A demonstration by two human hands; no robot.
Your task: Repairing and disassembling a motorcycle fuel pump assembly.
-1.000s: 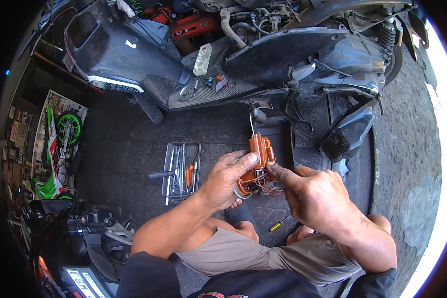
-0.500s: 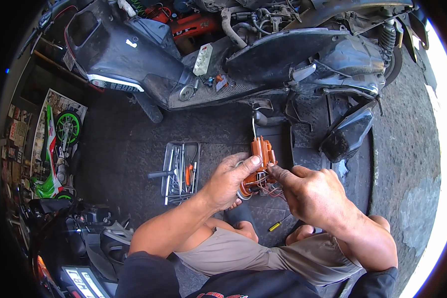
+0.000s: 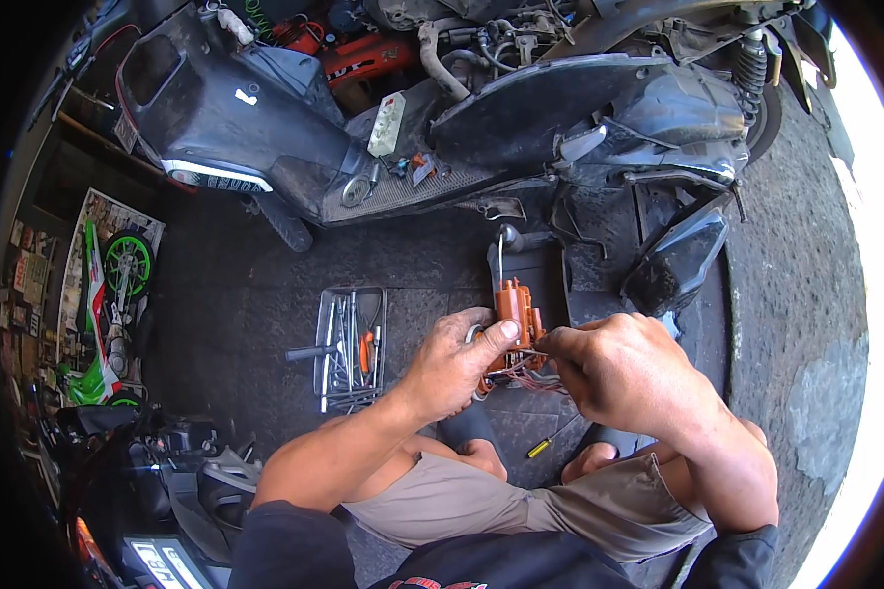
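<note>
At the middle of the frame the left hand [image 3: 452,368] grips an orange plastic part [image 3: 517,316] with thin wires [image 3: 535,378] at its base, where the right hand [image 3: 624,373] pinches, a tool tray [image 3: 352,348] lying just left.

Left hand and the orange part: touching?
Touching. The head view shows the left hand wrapped around the lower end of the orange part, thumb pressed flat against its side, no gap visible.
</note>
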